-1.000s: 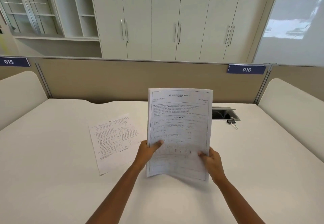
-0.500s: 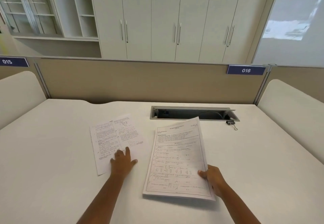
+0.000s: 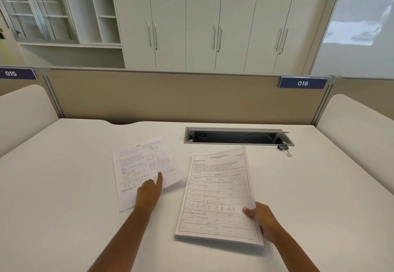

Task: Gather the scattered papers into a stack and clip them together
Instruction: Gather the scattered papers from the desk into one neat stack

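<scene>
A stack of printed papers (image 3: 217, 195) lies on the white desk (image 3: 64, 186), slightly right of centre. My right hand (image 3: 261, 220) grips the stack's lower right edge, thumb on top. To the left lie loose printed sheets (image 3: 140, 169), spread at an angle. My left hand (image 3: 149, 193) rests on these sheets with one finger stretched forward and pressing on them. A small black binder clip (image 3: 284, 149) sits on the desk at the back right, apart from both hands.
A long cable slot (image 3: 234, 137) with its lid raised is set into the desk behind the stack. A beige partition (image 3: 170, 97) closes the back. White side panels stand left and right. Cabinets fill the wall behind.
The stack went from upright in both hands to flat on the desk. My left hand let go of it and moved left onto the loose sheets.
</scene>
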A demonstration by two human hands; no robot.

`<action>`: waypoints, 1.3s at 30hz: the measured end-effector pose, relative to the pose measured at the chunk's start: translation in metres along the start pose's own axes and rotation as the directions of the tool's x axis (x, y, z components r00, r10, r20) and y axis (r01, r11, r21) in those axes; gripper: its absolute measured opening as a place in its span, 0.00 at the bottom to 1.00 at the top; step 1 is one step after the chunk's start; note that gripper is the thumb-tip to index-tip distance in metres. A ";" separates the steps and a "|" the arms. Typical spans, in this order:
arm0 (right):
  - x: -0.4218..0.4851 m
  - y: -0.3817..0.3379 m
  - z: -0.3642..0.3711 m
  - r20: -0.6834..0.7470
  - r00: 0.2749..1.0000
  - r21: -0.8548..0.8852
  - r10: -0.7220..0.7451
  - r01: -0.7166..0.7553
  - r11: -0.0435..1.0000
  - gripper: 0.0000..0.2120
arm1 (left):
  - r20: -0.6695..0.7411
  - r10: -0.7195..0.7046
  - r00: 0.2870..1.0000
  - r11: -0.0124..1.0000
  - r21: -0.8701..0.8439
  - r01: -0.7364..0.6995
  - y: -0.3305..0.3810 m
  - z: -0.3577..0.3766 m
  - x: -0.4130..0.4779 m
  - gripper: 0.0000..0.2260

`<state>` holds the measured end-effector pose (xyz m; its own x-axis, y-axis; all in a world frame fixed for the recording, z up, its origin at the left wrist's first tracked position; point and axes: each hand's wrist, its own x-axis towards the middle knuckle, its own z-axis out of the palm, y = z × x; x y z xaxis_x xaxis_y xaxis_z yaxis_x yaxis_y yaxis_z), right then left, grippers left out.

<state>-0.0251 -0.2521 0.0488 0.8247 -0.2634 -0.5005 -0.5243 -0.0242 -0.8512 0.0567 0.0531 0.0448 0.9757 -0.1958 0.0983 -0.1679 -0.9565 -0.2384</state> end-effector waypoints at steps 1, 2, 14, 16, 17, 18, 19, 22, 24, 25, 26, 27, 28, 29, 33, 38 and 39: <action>0.000 0.000 0.000 0.004 1.000 -0.002 0.005 -0.005 1.000 0.05 | -0.032 -0.035 0.999 0.999 -0.033 0.034 -0.001 -0.005 0.000 0.36; 0.002 0.000 -0.001 0.010 1.000 -0.002 0.007 -0.007 1.000 0.05 | -0.041 -0.055 0.998 0.996 -0.073 0.052 -0.002 -0.011 0.001 0.40; 0.014 0.000 -0.006 0.063 0.998 -0.016 0.001 0.000 1.000 0.04 | -0.371 0.417 0.830 0.837 -0.199 -0.510 0.099 -0.027 -0.023 0.36; 0.016 0.001 -0.008 0.082 0.997 -0.018 -0.005 0.006 1.000 0.08 | -0.322 0.492 0.809 0.802 -0.193 -0.565 0.112 -0.022 -0.031 0.35; 0.016 0.001 -0.008 0.098 0.995 -0.014 -0.013 0.014 1.000 0.09 | -0.299 0.511 0.806 0.796 -0.190 -0.575 0.116 -0.021 -0.035 0.35; 0.014 0.000 -0.008 0.115 0.993 -0.001 -0.024 0.024 1.000 0.10 | -0.275 0.524 0.806 0.795 -0.180 -0.579 0.119 -0.019 -0.038 0.35; 0.013 -0.001 -0.008 0.127 0.991 0.009 -0.032 0.031 0.999 0.10 | -0.259 0.534 0.805 0.798 -0.161 -0.581 0.121 -0.018 -0.041 0.35; 0.013 -0.001 -0.009 0.145 0.988 0.014 -0.049 0.048 0.999 0.10 | -0.249 0.545 0.801 0.811 -0.087 -0.579 0.124 -0.018 -0.045 0.29; 0.013 -0.001 -0.009 0.151 0.987 0.011 -0.053 0.052 0.999 0.10 | -0.254 0.530 0.809 0.827 -0.054 -0.559 0.126 -0.018 -0.046 0.27; 0.013 -0.001 -0.009 0.152 0.987 0.011 -0.054 0.053 0.999 0.10 | -0.259 0.519 0.815 0.836 -0.048 -0.547 0.127 -0.018 -0.047 0.27; 0.012 -0.001 -0.009 0.157 0.986 0.013 -0.056 0.055 0.998 0.10 | -0.268 0.510 0.818 0.842 -0.043 -0.539 0.128 -0.017 -0.047 0.28; 0.011 -0.001 -0.010 0.166 0.985 0.015 -0.057 0.055 0.998 0.10 | -0.282 0.505 0.816 0.844 -0.039 -0.536 0.129 -0.017 -0.047 0.28; 0.010 -0.001 -0.010 0.176 0.983 0.020 -0.060 0.057 0.998 0.10 | -0.291 0.501 0.815 0.845 -0.040 -0.533 0.129 -0.016 -0.048 0.28; 0.010 -0.001 -0.010 0.183 0.981 0.025 -0.065 0.062 0.998 0.10 | -0.299 0.498 0.814 0.845 -0.043 -0.533 0.129 -0.016 -0.049 0.28; 0.010 -0.002 -0.010 0.196 0.978 0.036 -0.068 0.062 0.997 0.11 | -0.310 0.520 0.796 0.826 -0.053 -0.561 0.130 -0.015 -0.053 0.27; 0.013 -0.001 -0.012 0.228 0.973 0.053 -0.039 0.027 0.998 0.13 | -0.339 0.558 0.758 0.793 -0.050 -0.607 0.129 -0.012 -0.056 0.26; 0.013 -0.001 -0.012 0.232 0.972 0.088 -0.027 0.006 0.996 0.13 | -0.345 0.569 0.746 0.784 -0.044 -0.619 0.129 -0.011 -0.056 0.26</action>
<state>-0.0161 -0.2675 0.0453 0.8651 -0.0316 -0.5006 -0.4983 0.0595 -0.8649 -0.0214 -0.0620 0.0190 0.5839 -0.7652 0.2711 -0.7416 -0.6386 -0.2054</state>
